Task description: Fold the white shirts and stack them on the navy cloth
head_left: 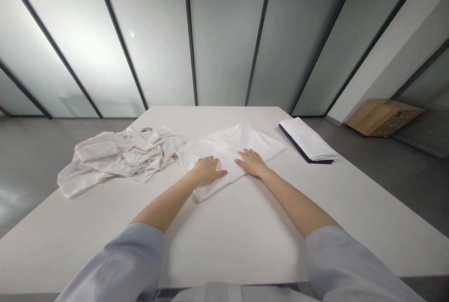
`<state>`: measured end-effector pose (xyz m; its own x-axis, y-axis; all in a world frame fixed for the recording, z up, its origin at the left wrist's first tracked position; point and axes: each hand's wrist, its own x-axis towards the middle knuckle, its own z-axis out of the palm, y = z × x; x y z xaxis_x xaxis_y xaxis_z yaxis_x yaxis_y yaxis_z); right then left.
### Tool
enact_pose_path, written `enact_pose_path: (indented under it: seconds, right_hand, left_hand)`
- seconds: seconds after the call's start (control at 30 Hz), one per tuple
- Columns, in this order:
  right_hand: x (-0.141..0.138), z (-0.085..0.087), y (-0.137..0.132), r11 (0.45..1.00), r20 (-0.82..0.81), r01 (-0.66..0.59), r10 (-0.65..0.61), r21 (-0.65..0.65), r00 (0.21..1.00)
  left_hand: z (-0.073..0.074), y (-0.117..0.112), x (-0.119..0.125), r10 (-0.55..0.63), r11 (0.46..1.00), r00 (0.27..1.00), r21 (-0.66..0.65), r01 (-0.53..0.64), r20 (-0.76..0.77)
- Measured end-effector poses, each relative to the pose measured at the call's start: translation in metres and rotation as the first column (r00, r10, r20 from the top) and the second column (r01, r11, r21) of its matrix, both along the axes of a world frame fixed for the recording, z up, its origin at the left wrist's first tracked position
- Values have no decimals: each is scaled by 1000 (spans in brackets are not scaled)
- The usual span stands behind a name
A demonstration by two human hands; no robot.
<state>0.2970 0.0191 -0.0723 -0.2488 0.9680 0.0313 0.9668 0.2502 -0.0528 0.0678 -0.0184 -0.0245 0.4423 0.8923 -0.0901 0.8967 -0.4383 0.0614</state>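
My left hand (208,170) lies flat on a folded white cloth (228,150), near its front left part. My right hand (252,162) rests palm down on the same cloth, a little to the right, with its fingers spread. Neither hand grips anything. The cloth lies on a white table (231,246) between a crumpled white garment (122,156) on the left and a neat folded white cloth with a navy edge (307,140) on the right. Both are out of reach of my fingertips.
A small round metal object (146,129) shows behind the crumpled garment. The table's edges drop to a grey floor (31,152). Frosted glass panels (224,35) stand behind it, and a low wooden cabinet (382,117) stands at the far right.
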Motion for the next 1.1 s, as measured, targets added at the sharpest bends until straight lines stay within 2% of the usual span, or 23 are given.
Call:
enact_pose_path:
  seconds: [0.07,0.13,0.2,0.27,0.3,0.37,0.4,0.47,0.6,0.73,0.87,1.0,1.07,1.1]
  right_hand:
    - [4,1,3,993,20,116,-117,15,993]
    - [6,2,4,976,23,213,-214,42,977]
    - [4,4,1,969,4,232,-234,85,972]
    - [-1,5,-3,986,-24,105,-103,132,994]
    - [-6,5,-6,989,-32,-9,14,147,999]
    - [-14,4,-11,963,-33,-232,239,140,970]
    - [-18,3,-12,947,-30,-296,302,120,953]
    - [-20,1,-11,950,-22,-300,303,81,953]
    - [2,-1,4,998,-29,-58,59,29,998]
    - [50,2,22,982,-27,182,-184,-45,983]
    - [96,2,27,902,-66,423,-428,-85,901]
    - [118,-2,23,730,-147,683,-679,-35,719]
    - [118,-3,21,687,-164,726,-716,6,679]
    - [116,-2,21,696,-168,717,-703,40,691]
  left_hand:
    - [-5,0,4,-16,997,1000,76,15,19]
    - [-11,-1,11,1,996,1000,93,-3,26]
    - [-17,-2,18,18,997,999,76,-20,31]
    - [-24,-4,23,28,996,999,84,-32,44]
    - [-27,-4,25,37,994,998,98,-42,51]
    - [-33,-3,24,59,991,996,116,-66,61]
    - [-35,-2,23,64,992,996,107,-70,61]
    - [-37,2,19,56,996,997,71,-61,59]
    - [-38,9,12,45,998,997,43,-48,55]
    - [-40,9,9,43,998,998,51,-45,44]
    - [-39,7,8,35,998,999,56,-37,37]
    - [-40,6,6,37,997,998,60,-40,43]
    - [-39,8,4,39,997,998,60,-42,46]
    - [-39,9,2,41,997,998,63,-44,52]
